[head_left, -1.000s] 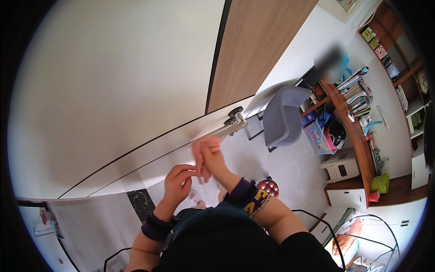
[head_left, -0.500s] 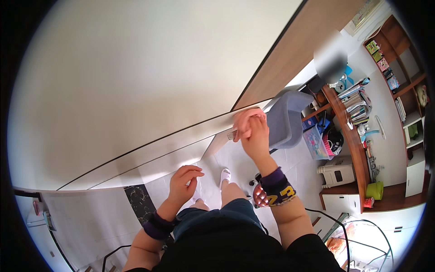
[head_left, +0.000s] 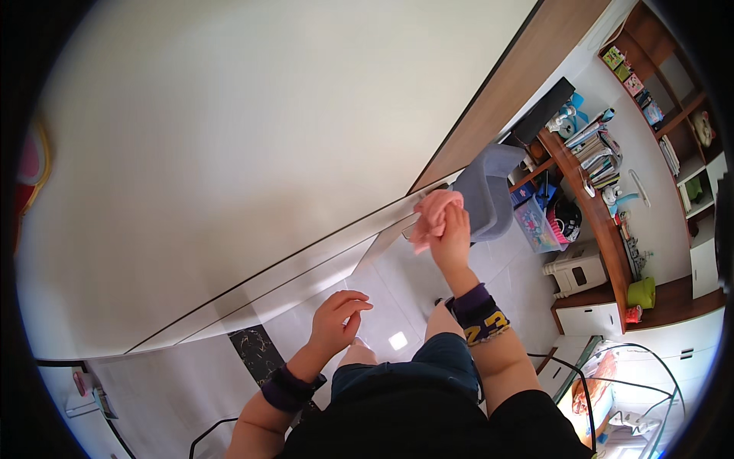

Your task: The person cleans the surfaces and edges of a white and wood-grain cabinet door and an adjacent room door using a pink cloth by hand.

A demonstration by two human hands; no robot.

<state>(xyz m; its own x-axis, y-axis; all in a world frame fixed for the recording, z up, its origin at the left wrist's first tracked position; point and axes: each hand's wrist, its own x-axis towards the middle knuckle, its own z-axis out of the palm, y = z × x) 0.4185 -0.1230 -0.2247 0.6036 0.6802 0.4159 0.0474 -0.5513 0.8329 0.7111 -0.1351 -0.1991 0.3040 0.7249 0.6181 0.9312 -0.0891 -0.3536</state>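
A large white panel fills the upper left, a dark strip marking its right edge, with a wood-toned panel beyond. Pale tiled floor spreads below. Along the right-hand wall runs a brown table, books lined up by its wall-side edge and a green bin near its lower corner. A grey chair stands close to the table's upper end, a clear storage box beside it. The left hand is free, fingers loosely bent, over the floor. The right hand grips a crumpled pink cloth, smallest of all, just beside the white panel's lower right corner; whether cloth and panel touch, I cannot tell.
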